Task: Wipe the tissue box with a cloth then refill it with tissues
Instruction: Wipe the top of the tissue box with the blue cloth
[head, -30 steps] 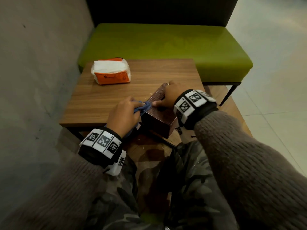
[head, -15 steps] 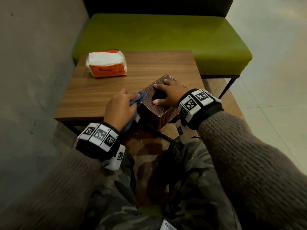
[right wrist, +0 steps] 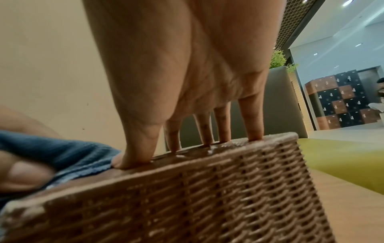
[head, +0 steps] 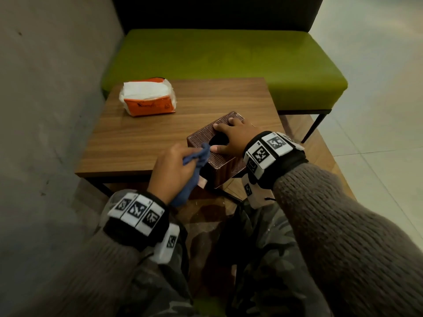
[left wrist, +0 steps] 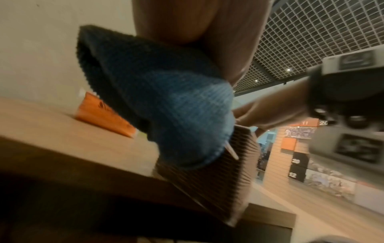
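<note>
Brown ribbed-knit sleeves (head: 343, 225), camouflage trousers (head: 263, 259), black wristbands (head: 137, 216) bearing white square-coded marker tags.

Left hand (head: 171, 167) curls around a bunched blue cloth (head: 194, 170), knuckles up, wrist low and near the body. Right hand (head: 231, 138) is spread flat, fingers (right wrist: 253, 118) straight, their tips and the thumb pressing down on the tissue box (head: 217, 156). Both forearms reach forward, sleeved.
</note>
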`<state>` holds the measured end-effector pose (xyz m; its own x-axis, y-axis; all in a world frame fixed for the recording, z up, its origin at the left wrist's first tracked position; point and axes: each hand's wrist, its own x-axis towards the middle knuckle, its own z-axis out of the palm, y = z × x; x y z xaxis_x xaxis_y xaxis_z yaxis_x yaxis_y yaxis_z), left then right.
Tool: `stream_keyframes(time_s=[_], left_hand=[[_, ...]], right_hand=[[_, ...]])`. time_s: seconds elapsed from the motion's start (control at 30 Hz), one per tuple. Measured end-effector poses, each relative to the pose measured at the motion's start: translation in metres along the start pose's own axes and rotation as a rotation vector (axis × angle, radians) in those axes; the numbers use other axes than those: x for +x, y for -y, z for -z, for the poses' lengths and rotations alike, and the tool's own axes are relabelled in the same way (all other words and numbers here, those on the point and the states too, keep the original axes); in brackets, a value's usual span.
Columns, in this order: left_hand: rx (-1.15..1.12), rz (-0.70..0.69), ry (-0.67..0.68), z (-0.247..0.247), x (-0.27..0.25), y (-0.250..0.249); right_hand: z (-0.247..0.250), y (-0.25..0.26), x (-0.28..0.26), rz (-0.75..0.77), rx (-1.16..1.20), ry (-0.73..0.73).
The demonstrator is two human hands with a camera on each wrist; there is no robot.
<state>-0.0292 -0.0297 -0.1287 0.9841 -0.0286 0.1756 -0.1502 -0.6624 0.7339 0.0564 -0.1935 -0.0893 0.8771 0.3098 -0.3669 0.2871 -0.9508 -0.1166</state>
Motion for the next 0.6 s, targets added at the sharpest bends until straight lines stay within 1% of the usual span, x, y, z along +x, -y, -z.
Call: stream_keyframes(time_s=[0.1, 0.17, 0.3, 0.37, 0.43, 0.47, 0.5, 0.53, 0.6], left_hand=[[0.008, 0.102, -0.074, 0.009, 0.027, 0.018], [-0.012, 0.115, -0.102, 0.003, 0.026, 0.015], [-0.055, 0.018, -0.024, -0.006, -0.014, -0.008], [-0.025, 0.025, -0.004, -0.003, -0.006, -0.002], [-0.013, 0.088, -0.07, 0.001, 0.016, 0.011], [-0.017, 0.104, -0.1, 0.002, 0.022, 0.012], [-0.02, 0.092, -0.111, 0.001, 0.022, 0.01], [-0.036, 0.066, -0.1, -0.001, 0.015, 0.004], [-0.072, 0.016, -0.006, -0.007, -0.008, -0.004]], right_hand=[[-0.001, 0.001, 0.0, -0.013, -0.004, -0.007], [-0.001, 0.002, 0.0, -0.03, 0.003, -0.018], [-0.002, 0.003, 0.0, -0.031, 0.002, -0.011], [-0.001, 0.003, 0.002, -0.033, 0.005, -0.009], [-0.002, 0.005, 0.003, -0.037, 0.011, -0.007], [-0.002, 0.006, 0.003, -0.04, 0.019, -0.007], [-0.001, 0.006, 0.003, -0.044, 0.024, -0.015], [-0.001, 0.006, 0.002, -0.049, 0.024, -0.026], [-0.001, 0.005, 0.002, -0.055, 0.028, -0.035]])
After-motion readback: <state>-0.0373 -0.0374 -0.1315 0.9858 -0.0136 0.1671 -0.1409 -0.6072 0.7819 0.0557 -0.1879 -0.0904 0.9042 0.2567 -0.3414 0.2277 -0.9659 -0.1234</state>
